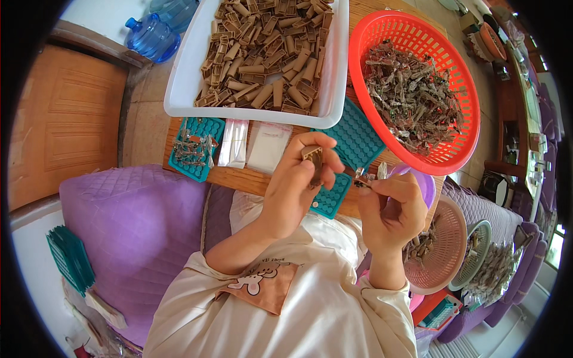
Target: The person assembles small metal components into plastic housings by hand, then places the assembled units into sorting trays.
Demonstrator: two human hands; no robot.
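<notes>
My left hand (286,188) is raised over the near side of the table, its fingers closed round a brown plastic casing (313,160) whose hollow side shows. To its right, my right hand (395,209) pinches a small electronic part (362,182) between thumb and fingertips. A bundle of thin pale wire (382,170) shows just above those fingers. The casing and the part are apart from each other. Beneath and between the hands lies a small teal tray (331,200), and a larger teal tray (352,137) with round pockets sits farther back.
A white bin (256,113) of brown casings and a red basket (370,89) of wired parts stand at the back. Left of centre are a teal tray with wired parts (194,149) and clear plastic bags (268,146). A purple bowl (425,185) and pink basket (450,232) are at right.
</notes>
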